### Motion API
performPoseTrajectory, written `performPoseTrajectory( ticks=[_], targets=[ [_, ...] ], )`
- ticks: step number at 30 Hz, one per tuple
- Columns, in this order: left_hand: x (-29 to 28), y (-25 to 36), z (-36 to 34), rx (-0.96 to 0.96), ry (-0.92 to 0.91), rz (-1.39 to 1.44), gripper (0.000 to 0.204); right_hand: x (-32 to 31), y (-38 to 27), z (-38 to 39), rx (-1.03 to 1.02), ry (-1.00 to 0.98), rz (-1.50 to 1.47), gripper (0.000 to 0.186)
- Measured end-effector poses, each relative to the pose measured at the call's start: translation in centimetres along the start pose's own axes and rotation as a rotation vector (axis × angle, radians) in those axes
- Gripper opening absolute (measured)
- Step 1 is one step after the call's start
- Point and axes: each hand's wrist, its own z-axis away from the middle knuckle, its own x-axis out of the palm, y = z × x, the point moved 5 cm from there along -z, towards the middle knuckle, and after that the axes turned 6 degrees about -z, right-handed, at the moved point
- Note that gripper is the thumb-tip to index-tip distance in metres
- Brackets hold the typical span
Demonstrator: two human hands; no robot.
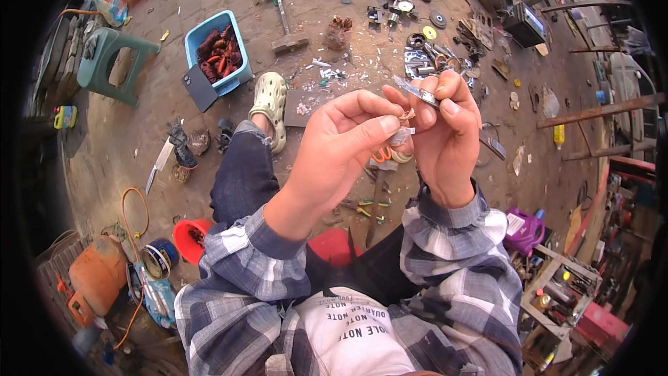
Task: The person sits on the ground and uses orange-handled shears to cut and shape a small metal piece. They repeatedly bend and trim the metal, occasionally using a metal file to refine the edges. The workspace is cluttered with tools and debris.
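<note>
Head view: right of the blue bin (243,78), the left hand (341,136) pinches a small grey piece (401,137). Just farther from the bin, the right hand (449,143) clamps a narrow dark tool (428,98), slanted, its upper end binward

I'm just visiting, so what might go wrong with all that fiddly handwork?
The small grey piece in the left hand might slip and get lost among the white scraps below. The shiny metal item in the right hand sits close to the other hand, so a slip might catch its fingers.
</note>
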Motion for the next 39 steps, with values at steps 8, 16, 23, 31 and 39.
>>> performPoseTrajectory(
  ticks=[8,16,23,31,39],
  targets=[
    [-1.1,0.6,-0.1,0.051,0.063,0.052,0.010,1.3,-0.1,0.0,-0.007,-0.220,0.119,0.009],
    [-1.7,0.3,-0.1,0.098,0.124,0.044,0.012,1.1,0.3,0.2,0.044,-0.166,0.237,0.008],
    [-1.7,0.5,0.2,0.157,0.205,-0.053,0.011,1.0,1.0,0.2,0.020,-0.160,0.218,0.007],
    [-1.5,0.7,0.2,0.218,0.271,-0.091,0.010,1.3,1.3,0.5,-0.017,-0.079,0.241,0.009],
    [-1.6,0.7,0.2,0.224,0.296,-0.139,0.009,1.3,1.3,0.4,-0.049,-0.038,0.243,0.009]
  ],
)
